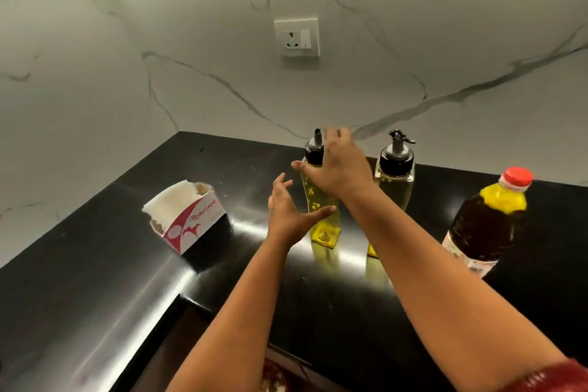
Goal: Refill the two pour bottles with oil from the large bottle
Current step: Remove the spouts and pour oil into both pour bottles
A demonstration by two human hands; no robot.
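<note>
Left hand (288, 213): fingers spread apart, holding nothing, just beside the low part of the near pour bottle (319, 200).
Right hand (337, 165): fingers spread apart over the black cap (313, 151), not yet closed on it.
Do it well: hold the body tight low down, then twist the cap off slowly.
Which way: both pour bottles stand straight up, spouts on top.
Other pour bottle (394, 181): to the right of the right hand.
Large bottle (490, 223): farther right on the tabletop (95, 280), red lid on.

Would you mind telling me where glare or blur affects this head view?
Head view: bright glare streaks the black countertop near the two pour bottles; the large bottle and right hand look motion-blurred; wide-angle distortion bends the counter edges.
</note>
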